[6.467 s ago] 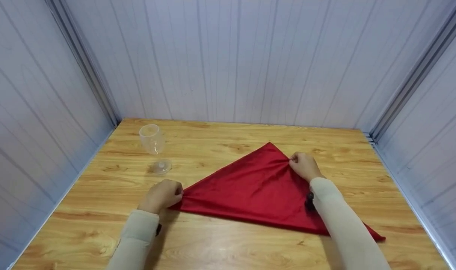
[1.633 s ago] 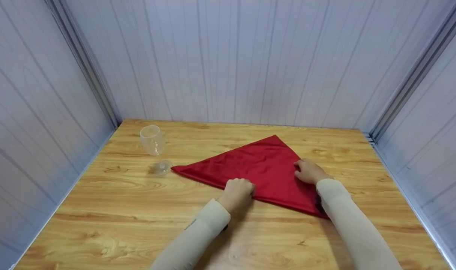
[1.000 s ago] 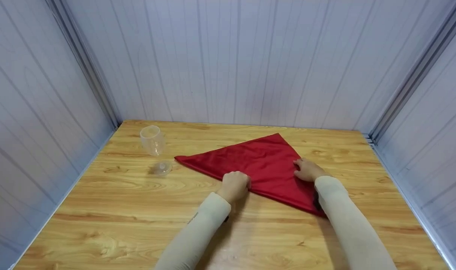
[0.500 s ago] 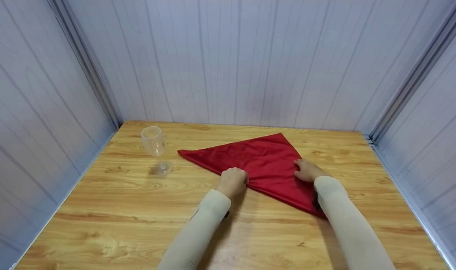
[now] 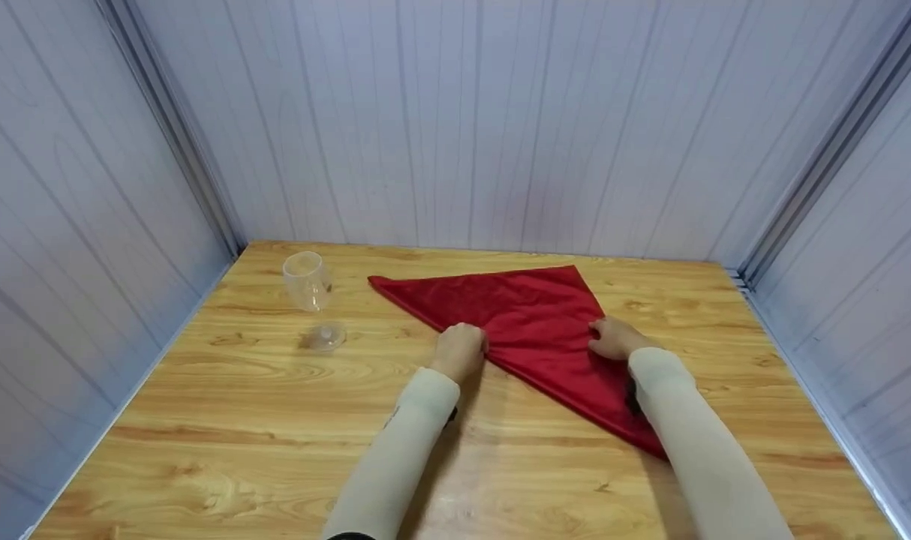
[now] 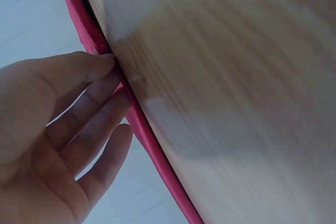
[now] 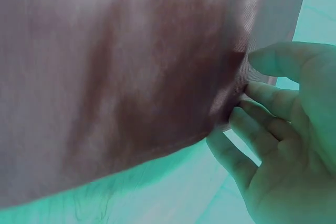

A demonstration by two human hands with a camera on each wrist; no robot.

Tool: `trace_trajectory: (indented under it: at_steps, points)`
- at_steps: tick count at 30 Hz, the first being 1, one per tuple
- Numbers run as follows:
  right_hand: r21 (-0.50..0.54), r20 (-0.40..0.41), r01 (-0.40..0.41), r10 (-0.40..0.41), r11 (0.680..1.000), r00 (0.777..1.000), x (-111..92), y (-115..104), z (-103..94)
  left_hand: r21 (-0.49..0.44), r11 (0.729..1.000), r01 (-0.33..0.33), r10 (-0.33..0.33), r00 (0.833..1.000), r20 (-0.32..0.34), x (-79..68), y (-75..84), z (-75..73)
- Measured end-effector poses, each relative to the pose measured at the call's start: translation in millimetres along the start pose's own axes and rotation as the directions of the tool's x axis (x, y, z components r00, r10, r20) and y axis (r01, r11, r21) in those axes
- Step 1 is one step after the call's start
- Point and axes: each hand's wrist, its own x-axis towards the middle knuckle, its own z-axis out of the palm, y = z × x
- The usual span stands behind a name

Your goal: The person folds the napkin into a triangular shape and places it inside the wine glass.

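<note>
A shiny red cloth [image 5: 530, 322], folded into a triangle, lies on the wooden table. My left hand [image 5: 460, 350] pinches its long near edge around the middle; the left wrist view shows the thumb and fingers [image 6: 122, 98] at this narrow red edge. At the right side of the cloth my right hand [image 5: 617, 339] rests with thumb and forefinger apart. In the right wrist view its fingertips [image 7: 252, 90] touch the fabric close to the border, whose colour looks washed out there. The right forearm hides the cloth's near right corner.
A clear stemmed glass [image 5: 307, 285] stands upright at the back left, a short way from the cloth's left tip. Pale panelled walls [image 5: 455, 127] enclose the table [image 5: 275, 465] at the back and both sides.
My left hand has carried the near edge away from me and slightly left, so the cloth has turned clockwise and its left tip points farther back. My right hand has barely moved lately.
</note>
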Motion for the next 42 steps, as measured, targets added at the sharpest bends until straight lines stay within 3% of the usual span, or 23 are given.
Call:
trace_trajectory:
  at_steps: [13,18,28,36,42]
  points:
    - [0.042,0.013,-0.026,0.025,0.999,1.000,-2,-3,-4.0,-0.124,0.990,0.070,-0.072,0.997,-0.012,4.2,-9.6,1.6]
    - [0.050,0.002,-0.008,0.008,0.999,1.000,-2,-3,-2.5,-0.137,0.988,0.077,-0.075,0.997,0.023,5.5,-12.1,1.1]
    - [0.076,-0.010,-0.005,0.006,0.997,1.000,-5,-3,-3.5,-0.057,0.998,0.020,-0.015,0.996,0.083,2.6,-12.2,-2.4]
    - [0.067,-0.026,-0.003,0.005,0.998,1.000,-4,-2,-2.7,-0.063,0.997,0.037,-0.030,0.994,0.109,-0.3,-12.0,-2.3]
    - [0.077,-0.053,0.031,-0.027,0.997,0.998,-3,6,0.0,0.062,0.998,-0.024,0.017,0.993,0.120,-5.5,-4.4,-2.0]
